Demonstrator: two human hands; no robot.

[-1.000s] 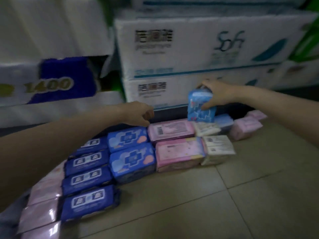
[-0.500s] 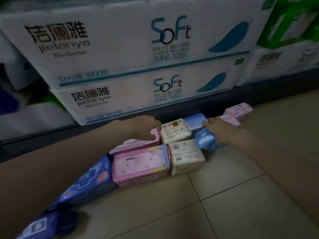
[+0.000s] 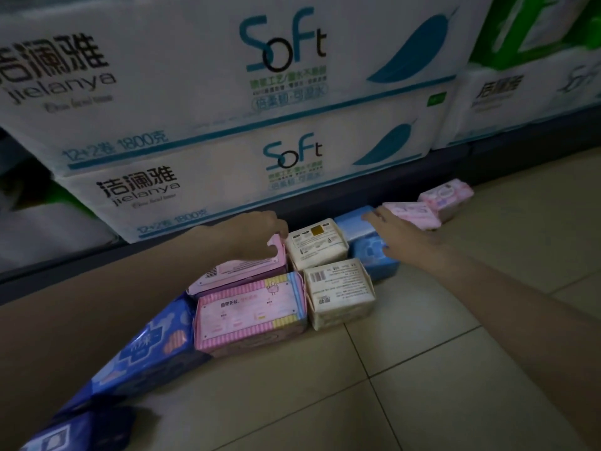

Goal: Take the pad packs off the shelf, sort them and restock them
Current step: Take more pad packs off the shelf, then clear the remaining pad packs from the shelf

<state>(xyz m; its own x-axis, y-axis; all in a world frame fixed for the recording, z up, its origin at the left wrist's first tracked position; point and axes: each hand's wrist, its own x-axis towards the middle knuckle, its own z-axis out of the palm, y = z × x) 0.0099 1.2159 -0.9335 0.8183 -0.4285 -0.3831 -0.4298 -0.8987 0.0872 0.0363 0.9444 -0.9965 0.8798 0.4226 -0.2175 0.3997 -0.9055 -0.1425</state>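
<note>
Pad packs [image 3: 252, 315] — pink, cream, blue (flat) — rowed on floor below shelf.

One head-worn wide-angle view looks forward and down, close over the tiled floor [image 3: 422, 369], shelf front filling the upper frame.

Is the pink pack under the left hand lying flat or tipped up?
Tipped up: the left hand holds the pink pack's far end raised, while its near end sits low behind the striped pink pack.
</note>
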